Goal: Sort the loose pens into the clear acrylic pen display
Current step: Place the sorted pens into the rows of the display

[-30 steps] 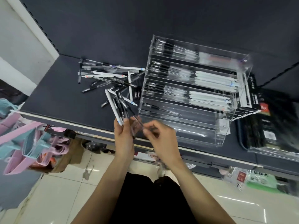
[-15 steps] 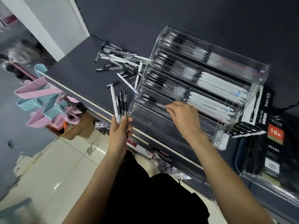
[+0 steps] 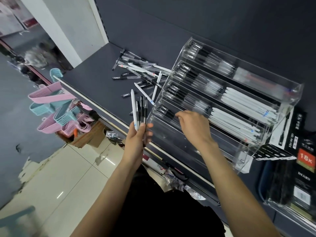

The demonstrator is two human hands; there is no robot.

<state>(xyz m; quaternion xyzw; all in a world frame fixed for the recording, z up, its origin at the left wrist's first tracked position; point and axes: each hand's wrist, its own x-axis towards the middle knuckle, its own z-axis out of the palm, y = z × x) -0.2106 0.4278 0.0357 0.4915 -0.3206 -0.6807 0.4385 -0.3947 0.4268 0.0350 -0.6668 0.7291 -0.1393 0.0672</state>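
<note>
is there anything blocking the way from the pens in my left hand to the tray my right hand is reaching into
Nothing visible blocks it. The left hand holds its bunch of pens upright just left of the clear acrylic pen display, with open air between. Only the right hand is at that tier, over the black pens already in it.

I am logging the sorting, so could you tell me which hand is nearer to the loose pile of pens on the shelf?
Left. The left hand holds a bunch of pens just in front of the loose pile; the right hand is off to the pile's right, at the acrylic display.
</note>
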